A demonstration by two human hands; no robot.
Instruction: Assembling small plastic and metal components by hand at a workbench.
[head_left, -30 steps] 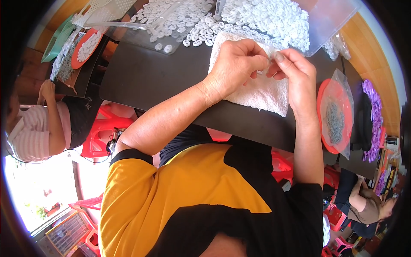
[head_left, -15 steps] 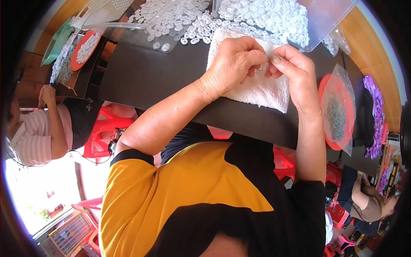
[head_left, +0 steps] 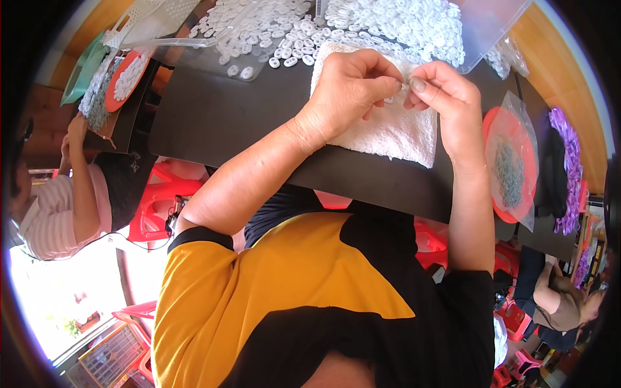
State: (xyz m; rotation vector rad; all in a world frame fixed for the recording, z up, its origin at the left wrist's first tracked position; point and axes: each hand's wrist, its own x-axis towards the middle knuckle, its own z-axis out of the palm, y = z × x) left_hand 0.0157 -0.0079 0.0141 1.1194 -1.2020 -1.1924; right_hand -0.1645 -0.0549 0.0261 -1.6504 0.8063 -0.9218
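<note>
My left hand (head_left: 359, 84) and my right hand (head_left: 447, 97) meet above a folded white towel (head_left: 394, 141) on the dark table. Thumb and forefinger are pinched on each side, and a tiny pale piece shows between the fingertips. It is too small and too covered by fingers to name. Just beyond the towel lies a large heap of small white oval plastic pieces with holes (head_left: 398, 26). More of these pieces are scattered to the left of the heap, some under a clear plastic sheet or lid.
On the right, a clear bag of small grey metal parts (head_left: 509, 174) lies on an orange plate (head_left: 491, 139). Purple strips (head_left: 569, 171) hang beyond it. To the left stand another orange plate (head_left: 119, 97) with white pieces and a green basket (head_left: 81, 77). Co-workers sit at both sides.
My fingertips have drawn slightly apart, and the right hand has shifted a little to the right. The co-worker on the left has raised a hand toward the things near the orange plate.
</note>
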